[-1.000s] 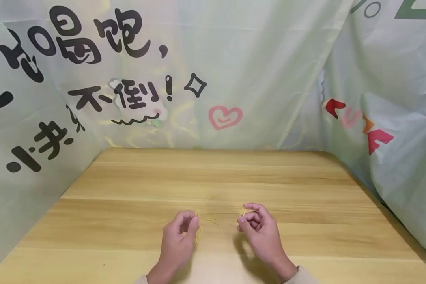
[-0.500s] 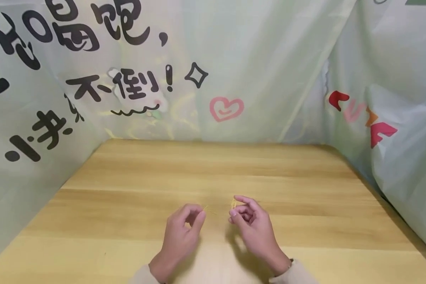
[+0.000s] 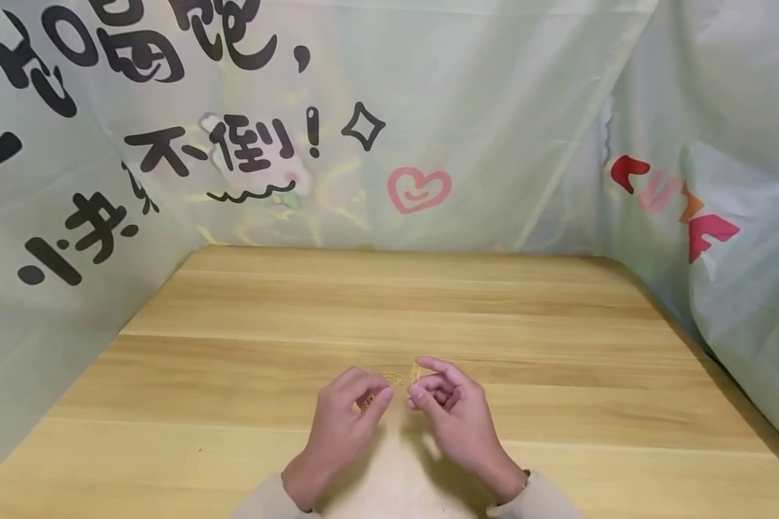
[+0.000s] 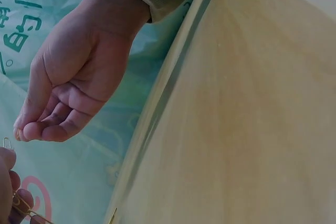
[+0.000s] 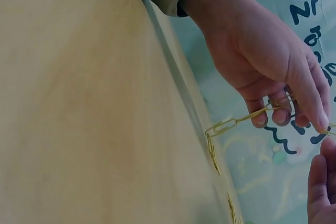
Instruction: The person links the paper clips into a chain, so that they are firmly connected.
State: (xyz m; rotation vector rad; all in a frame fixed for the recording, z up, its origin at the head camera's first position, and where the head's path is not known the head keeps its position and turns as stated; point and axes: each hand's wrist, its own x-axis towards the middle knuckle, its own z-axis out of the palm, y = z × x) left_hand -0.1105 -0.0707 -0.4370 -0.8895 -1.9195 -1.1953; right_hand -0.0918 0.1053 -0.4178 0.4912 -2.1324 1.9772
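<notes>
Clip (image 3: 415,374): pinching with right hand (image 3: 456,407), gripping chain (image 5: 236,121) with left hand (image 3: 347,411). Best meet squarely, gently; hard to tell whether touching.

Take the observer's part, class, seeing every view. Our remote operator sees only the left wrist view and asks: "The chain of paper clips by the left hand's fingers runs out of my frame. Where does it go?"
Observer: In the right wrist view, the chain of paper clips slants down from the left hand, then bends sharply.
Operator: My view mostly hides what the right hand pinches. What is it?
Observer: The head view shows a yellow paper clip, held roughly upright between its fingers.
</notes>
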